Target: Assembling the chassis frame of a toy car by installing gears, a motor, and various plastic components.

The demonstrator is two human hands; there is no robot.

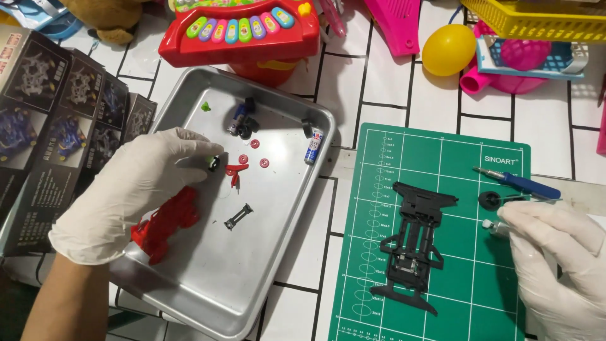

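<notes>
One head-worn view only — looking steeply down, close above the white tiled tabletop (pixel 379 88), silver metal tray (pixel 189 95) left, green cutting mat (pixel 480 284) right.

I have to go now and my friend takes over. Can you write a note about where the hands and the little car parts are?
Left hand, gloved, reaches into the metal tray, fingertips at a small black wheel.
Right hand, gloved, rests on the green cutting mat, holding a small silvery part.
Black chassis lies on the mat, no wheels on it; one black wheel and a blue screwdriver beside it.
In the tray: red body piece, red gears, batteries.
</notes>
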